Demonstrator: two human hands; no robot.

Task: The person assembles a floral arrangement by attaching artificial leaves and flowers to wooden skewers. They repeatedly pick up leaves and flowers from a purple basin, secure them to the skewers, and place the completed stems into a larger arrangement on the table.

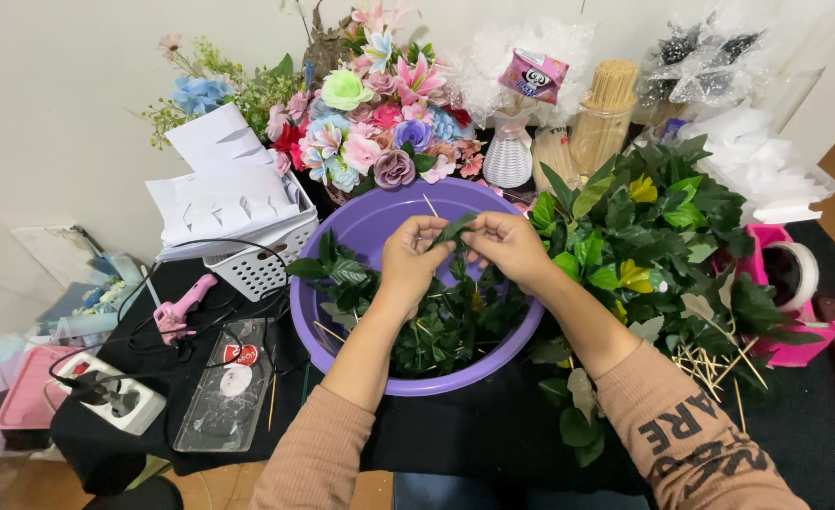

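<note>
Both hands met above the purple basin (342, 326) at the surface's centre. The left hand (410, 257) and right hand (509, 247) were each pinched on one green leaf sprig (455, 229) with a thin wooden stick (430, 205), held clear of the loose leaves below. Fingertip contact was hidden. The leaf pile (667, 222) lay toward the right edge.

Purple basin (342, 236), plain, holding dark green leaves (446, 331). Heap of leaves (663, 217) to the right: mid to dark green, a few yellow-green. Flower bunch (379, 123): pink, blue, mauve, pale green, red. White ribbed vase (509, 156). White slotted basket (261, 264). Pink glue gun (179, 310). Black cloth on bench (493, 425). Pale wood sticks (611, 90). Sleeves (691, 444) tan-brown with dark lettering.
</note>
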